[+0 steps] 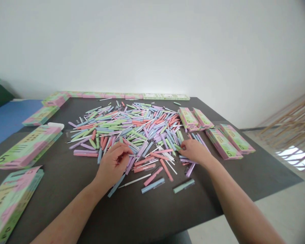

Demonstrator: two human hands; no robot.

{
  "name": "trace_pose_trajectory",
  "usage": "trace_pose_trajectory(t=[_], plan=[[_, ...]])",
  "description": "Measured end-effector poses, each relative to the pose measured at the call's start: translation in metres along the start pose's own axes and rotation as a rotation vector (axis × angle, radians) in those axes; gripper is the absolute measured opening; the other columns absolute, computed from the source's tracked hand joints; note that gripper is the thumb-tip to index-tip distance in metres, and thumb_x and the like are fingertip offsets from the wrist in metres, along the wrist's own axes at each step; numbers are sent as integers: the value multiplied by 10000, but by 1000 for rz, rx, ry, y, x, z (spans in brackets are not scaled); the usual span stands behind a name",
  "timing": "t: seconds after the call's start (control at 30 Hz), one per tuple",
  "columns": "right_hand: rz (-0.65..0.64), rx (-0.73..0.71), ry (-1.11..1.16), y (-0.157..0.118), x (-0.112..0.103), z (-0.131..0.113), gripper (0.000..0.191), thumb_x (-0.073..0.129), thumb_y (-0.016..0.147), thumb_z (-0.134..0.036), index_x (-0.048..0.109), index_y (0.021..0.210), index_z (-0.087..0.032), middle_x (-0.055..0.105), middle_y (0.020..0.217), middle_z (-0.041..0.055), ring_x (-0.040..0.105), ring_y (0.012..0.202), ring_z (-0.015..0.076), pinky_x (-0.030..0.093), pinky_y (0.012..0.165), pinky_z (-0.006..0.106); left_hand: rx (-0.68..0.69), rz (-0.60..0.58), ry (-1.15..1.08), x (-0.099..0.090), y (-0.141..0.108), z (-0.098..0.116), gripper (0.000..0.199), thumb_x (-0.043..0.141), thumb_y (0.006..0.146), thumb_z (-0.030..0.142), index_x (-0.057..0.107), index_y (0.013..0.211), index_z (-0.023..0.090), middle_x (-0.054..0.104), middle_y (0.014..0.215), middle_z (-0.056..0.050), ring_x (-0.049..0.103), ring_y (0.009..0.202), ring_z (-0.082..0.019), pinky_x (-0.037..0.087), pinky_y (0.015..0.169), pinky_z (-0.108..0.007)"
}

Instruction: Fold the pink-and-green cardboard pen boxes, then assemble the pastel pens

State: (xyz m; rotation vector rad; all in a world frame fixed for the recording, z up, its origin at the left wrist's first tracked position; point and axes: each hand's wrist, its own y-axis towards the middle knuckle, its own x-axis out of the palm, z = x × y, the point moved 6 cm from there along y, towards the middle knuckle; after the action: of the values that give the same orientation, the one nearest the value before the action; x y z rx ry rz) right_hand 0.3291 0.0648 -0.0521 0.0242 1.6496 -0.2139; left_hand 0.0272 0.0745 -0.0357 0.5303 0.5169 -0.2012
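Observation:
A wide heap of pens (132, 122) in purple, blue, green and coral, mixed with thin white refills (134, 180), covers the middle of the dark table. At its near left edge is my left hand (114, 162), fingers curled together; what they pinch, if anything, is hidden. A blue pen (116, 186) sticks out beneath that hand. My right hand (194, 150) reaches into the heap's right side, its fingertips closed at the end of a green pen (177, 147). Before the hands lie a capped blue pen (153, 185), a capped green pen (183, 186) and coral pens (153, 176).
Printed pen boxes (27, 145) line the table's left side, one with its white flap open. More boxes (114, 95) form a row along the back by the wall. Stacked boxes (189, 118) and further boxes (223, 144) stand at right. The table's edge (277, 188) slants past them.

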Motion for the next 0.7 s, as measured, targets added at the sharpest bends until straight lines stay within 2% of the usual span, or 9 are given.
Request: trace_pose_trajectory(t=[0.1, 0.23, 0.27, 0.33, 0.43, 0.5, 0.6, 0.67, 0.7], plan=[[32, -24, 56, 0, -4, -3, 177, 598, 816, -261, 721, 863, -143, 722, 899, 123, 648, 885, 255, 426, 756, 309, 15, -4, 34, 0, 0, 1, 160, 494, 839, 163, 646, 798, 190, 628, 904, -40, 593, 711, -144, 473, 595, -249], [115, -56, 165, -1, -19, -5, 189, 577, 845, -313, 684, 859, -158, 676, 775, 55, 613, 749, 185, 404, 679, 271, 11, -22, 42, 2, 0, 2, 161, 486, 847, 163, 641, 811, 185, 623, 900, -43, 602, 737, -148, 477, 612, -251], [144, -74, 255, -3, -24, -8, 210, 561, 861, -348, 664, 860, -165, 649, 740, 30, 588, 691, 160, 396, 642, 258, -4, -35, 22, 3, 0, 1, 157, 487, 848, 166, 640, 820, 185, 618, 896, -39, 594, 695, -135, 471, 587, -245], [155, -145, 605, -7, -31, -18, 251, 532, 882, -418, 614, 863, -181, 577, 664, -20, 508, 566, 115, 365, 550, 236, -48, -67, -53, 7, -2, 2, 142, 492, 861, 191, 634, 859, 187, 602, 848, -21, 559, 588, -104, 451, 533, -233], [-11, -300, 1284, -18, -32, -50, 262, 548, 878, -459, 571, 868, -197, 510, 594, -54, 411, 460, 84, 309, 443, 211, -148, -140, -227, 16, -6, 3, 158, 506, 896, 279, 610, 975, 189, 562, 724, 17, 516, 488, -83, 431, 483, -223], [-170, -353, 1535, -26, -29, -77, 253, 588, 861, -451, 573, 886, -200, 521, 594, -51, 410, 436, 77, 294, 396, 195, -213, -178, -343, 21, -9, 6, 224, 510, 907, 335, 591, 1054, 186, 556, 694, 25, 516, 473, -82, 432, 468, -218], [-394, -399, 1706, -37, -19, -113, 297, 621, 845, -471, 595, 952, -195, 545, 593, -44, 406, 406, 70, 299, 352, 182, -255, -197, -487, 25, -12, 12, 291, 517, 909, 381, 583, 1119, 191, 599, 824, -9, 524, 491, -69, 454, 470, -219], [-503, -439, 1750, -42, -9, -128, 325, 614, 857, -480, 608, 987, -182, 582, 621, -27, 420, 401, 64, 318, 345, 178, -259, -205, -584, 26, -13, 16, 324, 534, 903, 402, 581, 1152, 200, 602, 907, -26, 523, 502, -60, 461, 464, -215], [-537, -459, 1758, -44, -4, -133, 326, 614, 865, -472, 613, 1002, -176, 596, 638, -21, 429, 403, 60, 324, 345, 174, -260, -212, -628, 26, -13, 17, 347, 544, 899, 413, 577, 1172, 202, 598, 886, -22, 521, 504, -61, 463, 461, -212]])
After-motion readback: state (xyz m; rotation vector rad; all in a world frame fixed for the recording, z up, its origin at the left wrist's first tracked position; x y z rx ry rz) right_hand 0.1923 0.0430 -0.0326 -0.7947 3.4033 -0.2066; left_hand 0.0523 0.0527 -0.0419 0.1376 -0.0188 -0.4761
